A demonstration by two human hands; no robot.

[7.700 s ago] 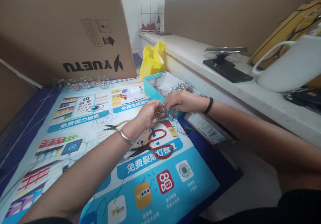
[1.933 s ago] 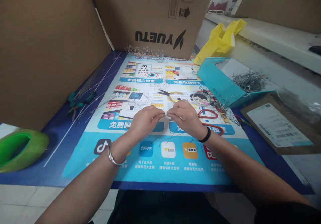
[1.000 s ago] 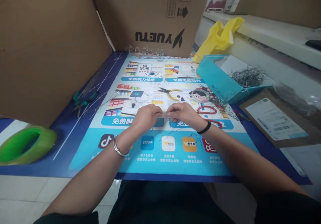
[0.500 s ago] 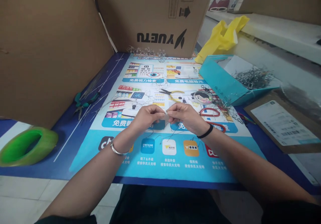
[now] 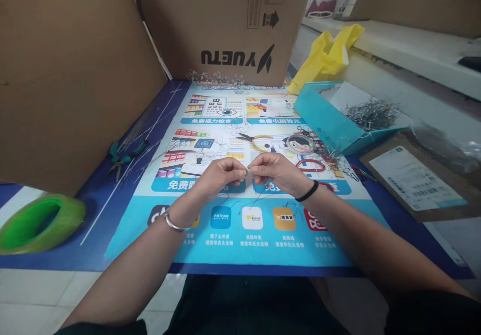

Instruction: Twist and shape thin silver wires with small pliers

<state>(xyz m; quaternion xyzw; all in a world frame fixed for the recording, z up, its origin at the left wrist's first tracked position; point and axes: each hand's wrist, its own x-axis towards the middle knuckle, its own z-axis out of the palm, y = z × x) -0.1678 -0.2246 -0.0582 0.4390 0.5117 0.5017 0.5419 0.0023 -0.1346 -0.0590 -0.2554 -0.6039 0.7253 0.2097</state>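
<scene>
Carton (image 5: pixel 225 24), top cut off, stands behind printed sheet (image 5: pixel 244 257). Left hand (image 5: pixel 221 177) and right hand (image 5: pixel 276 171) above sheet's middle, fingertips pinched. Red-handled scissors (image 5: pixel 312 161) on sheet, partly hidden by right hand. Small item (image 5: pixel 248 168) gripped between both hands' fingertips; unidentifiable.

"What finishes reach your screen?"

"I see matt brown cardboard (image 5: pixel 225 19) at twelve o'clock, and a smooth, paper-like printed sheet (image 5: pixel 244 255) with a faint sheen at six."

"Metal?"

"Between two and three, a rough, bristling wire tangle (image 5: pixel 370 115); at eight, a polished metal bangle (image 5: pixel 172 226). The tiny piece (image 5: pixel 247 169) at dial centre may be wire, but it's too small for me to tell."

"Plastic?"

"Glossy tape roll (image 5: pixel 69 220) at half past eight; a clear, crinkled, shiny wrapper (image 5: pixel 447 142) at three."
</scene>
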